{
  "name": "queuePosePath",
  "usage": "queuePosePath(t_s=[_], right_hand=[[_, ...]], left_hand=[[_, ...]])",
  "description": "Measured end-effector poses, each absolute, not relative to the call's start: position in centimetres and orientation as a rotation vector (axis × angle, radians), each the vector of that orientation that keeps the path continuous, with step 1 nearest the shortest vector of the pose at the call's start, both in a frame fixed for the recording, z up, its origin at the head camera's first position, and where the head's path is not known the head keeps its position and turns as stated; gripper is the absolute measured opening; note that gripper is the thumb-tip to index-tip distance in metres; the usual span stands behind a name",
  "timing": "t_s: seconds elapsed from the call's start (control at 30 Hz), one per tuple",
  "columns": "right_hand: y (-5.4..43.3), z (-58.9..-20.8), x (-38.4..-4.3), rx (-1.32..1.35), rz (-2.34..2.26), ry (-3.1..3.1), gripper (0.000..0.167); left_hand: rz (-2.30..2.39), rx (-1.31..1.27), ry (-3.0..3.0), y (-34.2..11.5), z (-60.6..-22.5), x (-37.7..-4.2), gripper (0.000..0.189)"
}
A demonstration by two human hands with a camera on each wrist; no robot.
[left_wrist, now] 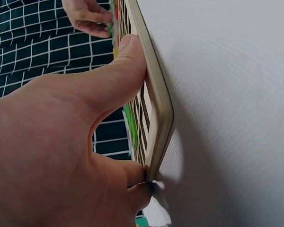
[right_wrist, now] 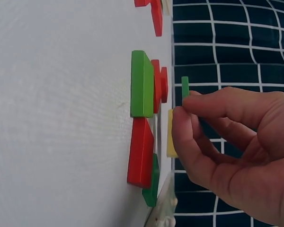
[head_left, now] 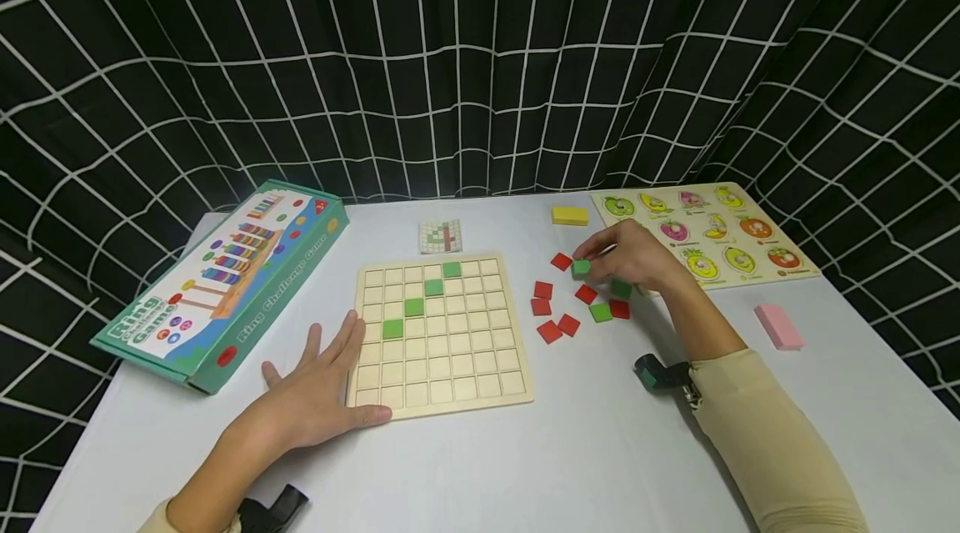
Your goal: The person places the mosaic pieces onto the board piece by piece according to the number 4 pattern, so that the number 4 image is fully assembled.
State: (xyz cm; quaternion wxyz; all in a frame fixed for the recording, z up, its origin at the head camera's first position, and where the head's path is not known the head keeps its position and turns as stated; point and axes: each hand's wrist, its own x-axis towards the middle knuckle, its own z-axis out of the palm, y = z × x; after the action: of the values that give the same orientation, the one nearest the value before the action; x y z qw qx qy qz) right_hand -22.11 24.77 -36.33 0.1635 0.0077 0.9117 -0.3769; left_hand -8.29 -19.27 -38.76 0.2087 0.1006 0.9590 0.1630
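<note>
My right hand (head_left: 632, 253) pinches a green square tile (head_left: 581, 269) between thumb and fingertips, and the right wrist view shows the tile (right_wrist: 185, 87) raised off the table. Below and around it lie several loose red tiles (head_left: 550, 332) and two more green ones, one of them a lighter green tile (head_left: 601, 313). A wooden grid board (head_left: 450, 366) lies to the left, with several green tiles (head_left: 414, 307) set in a diagonal line of its cells. At the board's front left corner rests my left hand (head_left: 303, 399), fingers extended along the left side and thumb (left_wrist: 130, 61) on the front edge.
Behind the board lies a small pattern card (head_left: 440, 237). A Ring Challenge Game box (head_left: 225, 283) stands at the left. Toward the right are a yellow block (head_left: 570, 216), a fruit picture board (head_left: 705, 233) and a pink block (head_left: 779, 327). Dark gridded cloth surrounds the table.
</note>
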Motion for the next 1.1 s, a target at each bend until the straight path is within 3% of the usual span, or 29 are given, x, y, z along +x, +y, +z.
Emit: queuePosePath(t_s=[0.5,1.1], right_hand=[[22.5,-35.9,-21.1,-0.003,-1.090,2.617,0.029],[17.7,-35.4,-19.6,-0.267,-1.071,2.577,0.025]], left_hand=[[0.427,0.282,2.689,-19.2,-38.7,-8.3,0.131],[0.412,0.289,2.701,-19.2,-38.6,-8.4,0.130]])
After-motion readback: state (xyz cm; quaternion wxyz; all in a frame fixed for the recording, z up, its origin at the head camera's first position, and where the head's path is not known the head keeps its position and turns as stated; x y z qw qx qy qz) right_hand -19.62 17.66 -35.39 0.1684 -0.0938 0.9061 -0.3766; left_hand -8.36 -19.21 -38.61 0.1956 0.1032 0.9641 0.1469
